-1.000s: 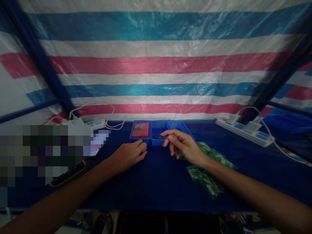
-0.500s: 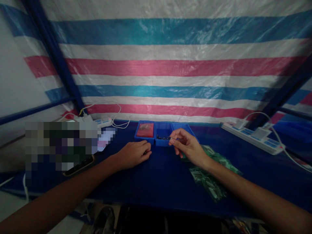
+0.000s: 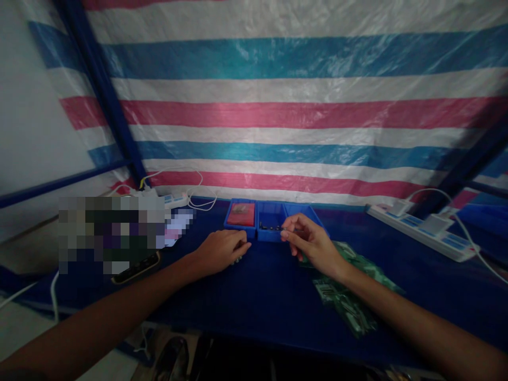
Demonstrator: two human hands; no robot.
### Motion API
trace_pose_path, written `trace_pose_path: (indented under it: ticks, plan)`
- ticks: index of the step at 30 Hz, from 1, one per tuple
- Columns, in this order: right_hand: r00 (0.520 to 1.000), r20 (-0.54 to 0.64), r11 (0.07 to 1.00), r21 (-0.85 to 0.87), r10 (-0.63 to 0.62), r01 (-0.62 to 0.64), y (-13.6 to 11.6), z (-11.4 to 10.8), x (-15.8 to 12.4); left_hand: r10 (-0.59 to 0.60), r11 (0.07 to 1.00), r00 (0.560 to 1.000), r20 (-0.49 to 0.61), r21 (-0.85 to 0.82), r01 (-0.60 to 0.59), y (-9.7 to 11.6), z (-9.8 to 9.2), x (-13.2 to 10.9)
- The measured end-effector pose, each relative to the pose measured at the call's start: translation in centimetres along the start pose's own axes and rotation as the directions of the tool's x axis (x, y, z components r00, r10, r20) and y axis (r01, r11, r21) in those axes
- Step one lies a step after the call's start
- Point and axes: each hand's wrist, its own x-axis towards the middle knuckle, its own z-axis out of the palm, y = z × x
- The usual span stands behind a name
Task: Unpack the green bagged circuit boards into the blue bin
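My left hand [image 3: 222,250] rests on the blue table, its fingers curled inward. Small pale pieces [image 3: 237,260] show beneath its fingertips, too small to name. Thumb and index finger of my right hand [image 3: 311,243] pinch together at the front of the middle blue bin [image 3: 271,235], on something small that I cannot make out. Small dark metallic parts [image 3: 266,227] lie in that bin. To its left, a bin holds a red packet [image 3: 241,213]; another blue bin [image 3: 302,211] is partly behind my right hand. Green-tinted packets [image 3: 353,307] lie under and beside my right wrist.
White power strips stand at the right [image 3: 426,233] and back left [image 3: 177,200], with cables. A phone-like black object [image 3: 138,267] lies left of my left forearm, near a blurred-out area. A striped plastic sheet [image 3: 254,114] hangs behind the table.
The view has shifted slightly, so the scene sits a little farther right. My left fingers are curled a bit differently, with pale pieces now showing below them. My right hand keeps its pinch.
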Motion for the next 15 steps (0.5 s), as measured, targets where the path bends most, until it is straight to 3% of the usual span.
trace_pose_path:
  ticks: [15]
  plan:
    - [1.000,0.007,1.000,-0.004,0.013,-0.013,0.00,0.15,0.06,-0.044,0.997,0.997,0.059,-0.054,0.047,0.20,0.19,0.07]
